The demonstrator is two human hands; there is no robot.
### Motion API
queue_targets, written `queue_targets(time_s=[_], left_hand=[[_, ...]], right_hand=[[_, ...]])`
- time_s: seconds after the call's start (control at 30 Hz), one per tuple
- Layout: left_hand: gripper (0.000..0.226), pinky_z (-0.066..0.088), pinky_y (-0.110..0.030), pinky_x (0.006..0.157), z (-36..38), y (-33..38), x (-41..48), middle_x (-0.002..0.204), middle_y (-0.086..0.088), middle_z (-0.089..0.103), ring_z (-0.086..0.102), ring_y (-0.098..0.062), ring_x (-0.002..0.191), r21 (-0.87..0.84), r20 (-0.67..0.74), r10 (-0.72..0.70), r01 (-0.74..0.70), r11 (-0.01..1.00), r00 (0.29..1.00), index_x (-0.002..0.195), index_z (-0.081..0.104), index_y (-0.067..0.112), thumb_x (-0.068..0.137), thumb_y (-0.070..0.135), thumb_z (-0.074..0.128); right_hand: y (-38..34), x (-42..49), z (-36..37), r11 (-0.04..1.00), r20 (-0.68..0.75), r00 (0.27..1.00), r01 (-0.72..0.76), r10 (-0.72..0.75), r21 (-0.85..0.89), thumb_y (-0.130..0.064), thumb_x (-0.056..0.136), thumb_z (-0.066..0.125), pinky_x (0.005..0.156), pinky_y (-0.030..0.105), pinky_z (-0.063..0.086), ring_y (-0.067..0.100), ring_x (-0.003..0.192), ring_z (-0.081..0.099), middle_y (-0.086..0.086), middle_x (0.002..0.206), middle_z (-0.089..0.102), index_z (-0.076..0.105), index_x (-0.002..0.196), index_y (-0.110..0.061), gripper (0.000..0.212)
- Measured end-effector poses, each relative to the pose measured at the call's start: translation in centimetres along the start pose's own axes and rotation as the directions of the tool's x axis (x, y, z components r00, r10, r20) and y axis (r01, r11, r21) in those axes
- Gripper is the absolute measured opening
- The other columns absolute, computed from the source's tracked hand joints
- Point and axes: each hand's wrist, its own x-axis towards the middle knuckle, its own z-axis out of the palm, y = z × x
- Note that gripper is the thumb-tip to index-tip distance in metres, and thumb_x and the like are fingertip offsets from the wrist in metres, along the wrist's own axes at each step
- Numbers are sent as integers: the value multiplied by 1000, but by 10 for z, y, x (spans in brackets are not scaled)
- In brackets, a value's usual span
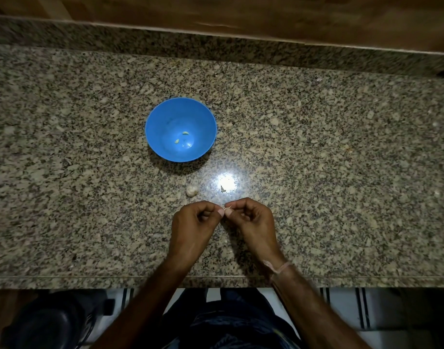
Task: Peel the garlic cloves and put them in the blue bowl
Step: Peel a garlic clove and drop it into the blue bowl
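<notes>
The blue bowl [163,117] stands on the granite counter, a little left of centre, with two pale peeled cloves [181,137] at its bottom. Below it on the counter lies a pale garlic piece [191,190] in its skin. Nearer to me, my left hand [193,227] and my right hand [253,222] meet fingertip to fingertip over the counter. Both pinch one small garlic clove [226,209] between thumbs and forefingers; the fingers hide most of it.
A scrap of garlic skin [222,189] lies in the bright light reflection to the right of the garlic piece. A raised granite ledge [216,46] and wooden panel run along the back. The counter's front edge [90,282] is close to my body.
</notes>
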Motion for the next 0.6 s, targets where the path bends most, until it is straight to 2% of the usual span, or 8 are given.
queue_targets(time_s=[0.17, 0.27, 0.37, 0.5, 0.6], left_hand=[[6, 57, -19, 73, -2, -1, 1, 82, 14, 76, 71, 0, 79, 25, 3, 41, -41, 999, 999, 93, 80, 25, 94, 25, 74], [7, 54, -15, 72, -3, -2, 1, 83, 14, 77, 72, -1, 81, 16, 8, 44, -44, 999, 999, 95, 80, 24, 94, 21, 73], [8, 55, -16, 72, -3, -4, 1, 84, 13, 76, 71, -2, 81, 22, 8, 64, -64, 998, 998, 97, 79, 22, 96, 20, 71], [10, 46, -8, 61, -2, 0, 0, 77, 12, 73, 69, 1, 74, 88, -18, 93, -91, 992, 995, 92, 76, 19, 97, 16, 68], [10, 49, -15, 58, 2, -3, 2, 80, 11, 71, 66, 0, 73, 199, -41, 110, -100, 975, 993, 90, 72, 21, 95, 17, 66]], right_hand=[[0, 0, 2, 1000, -7, 1000, 19, -19, 1, 3, 91, 75, 75, 24, 59, 16, 82, 74, 10, 89, 79, 76, 96, 2, 6], [1, 0, 3, 1000, -20, 1000, 12, -12, 22, 1, 91, 76, 80, 34, 63, 27, 88, 76, 11, 90, 79, 76, 96, 0, 6], [0, 0, 3, 999, -11, 1000, -15, 15, 52, 1, 91, 75, 82, 39, 63, 34, 90, 76, 15, 92, 78, 75, 98, 2, 6], [1, 1, 4, 970, 53, 986, -163, 156, 178, 0, 95, 70, 87, 49, 61, 30, 86, 71, 27, 96, 74, 74, 100, 2, 7], [1, 2, 5, 897, 133, 945, -326, 300, 299, -3, 96, 68, 85, 41, 61, 24, 85, 71, 19, 93, 74, 75, 97, -3, 7]])
